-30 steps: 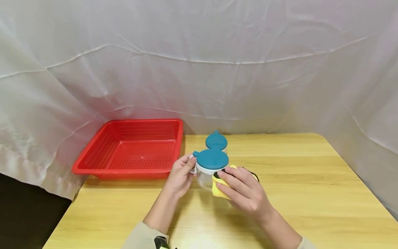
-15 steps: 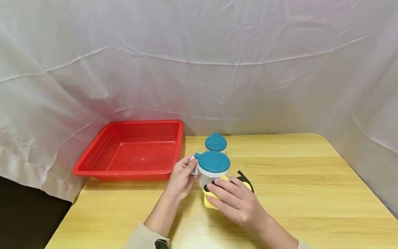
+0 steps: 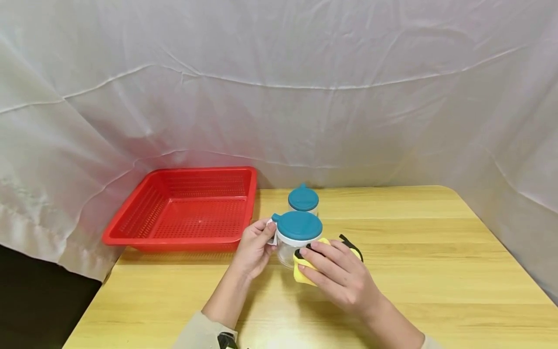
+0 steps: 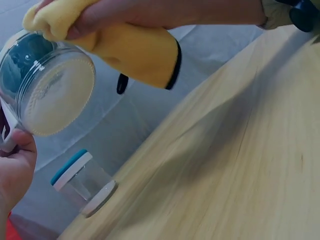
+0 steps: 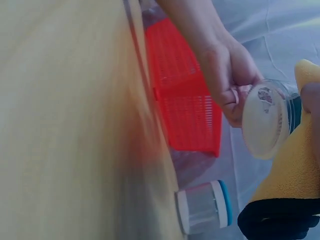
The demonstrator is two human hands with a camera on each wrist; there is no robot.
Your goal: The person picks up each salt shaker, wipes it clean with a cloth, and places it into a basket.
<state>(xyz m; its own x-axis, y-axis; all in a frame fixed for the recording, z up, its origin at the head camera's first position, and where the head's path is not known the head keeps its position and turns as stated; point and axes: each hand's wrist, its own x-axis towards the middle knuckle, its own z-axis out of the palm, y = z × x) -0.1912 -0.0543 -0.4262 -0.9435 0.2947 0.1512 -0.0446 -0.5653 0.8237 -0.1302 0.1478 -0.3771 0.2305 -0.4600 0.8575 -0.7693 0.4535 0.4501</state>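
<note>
My left hand [image 3: 255, 249] grips the white handle of a clear jar [image 3: 285, 253] with a blue lid [image 3: 299, 226], held up above the table as both wrist views show. In my right hand [image 3: 344, 276] is a folded yellow cloth [image 3: 302, 276] with black edging, pressed to the jar's right side. The left wrist view shows the cloth [image 4: 135, 52] overlapping the jar's side near the lid, its black-edged end hanging loose. From the right wrist view, the jar's round base [image 5: 265, 120] faces the camera, and the cloth [image 5: 292, 170] covers part of its wall.
A second, similar blue-lidded jar [image 3: 303, 199] stands on the table behind the held one. At the back left sits a red perforated basket [image 3: 198, 240] on the wooden table [image 3: 436, 271]. Pale fabric [image 3: 279, 121] hangs behind the table.
The cloth in my right hand moved down and left along the jar, then back up and right. My left hand keeps its grip on the handle, the jar shifting only slightly.
</note>
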